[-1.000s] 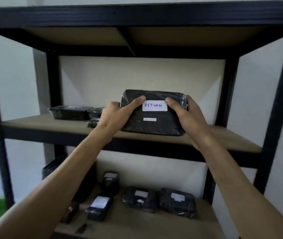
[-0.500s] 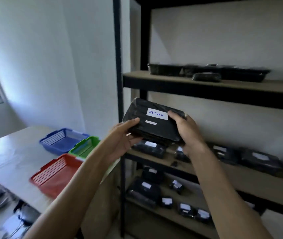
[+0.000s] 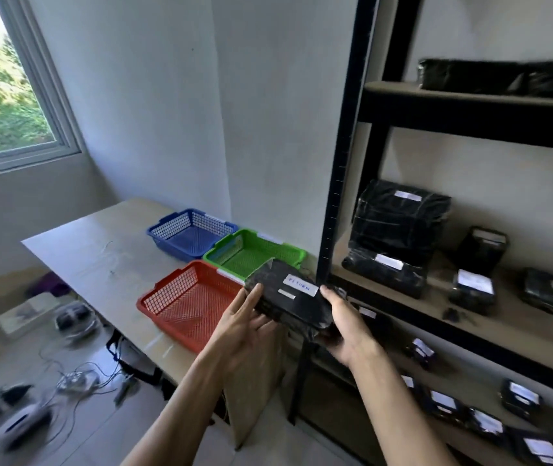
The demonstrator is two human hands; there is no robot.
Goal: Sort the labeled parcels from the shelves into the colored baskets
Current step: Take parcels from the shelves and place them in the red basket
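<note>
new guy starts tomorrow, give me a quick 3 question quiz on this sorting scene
1. True or false: the parcel is held with both hands, the left hand and the right hand.
2. Which basket sits nearest the shelf post? A) blue basket B) green basket C) red basket
3. Fill in: all three baskets stand on the ____.

Key: 1. true. 2. B. 3. table.
</note>
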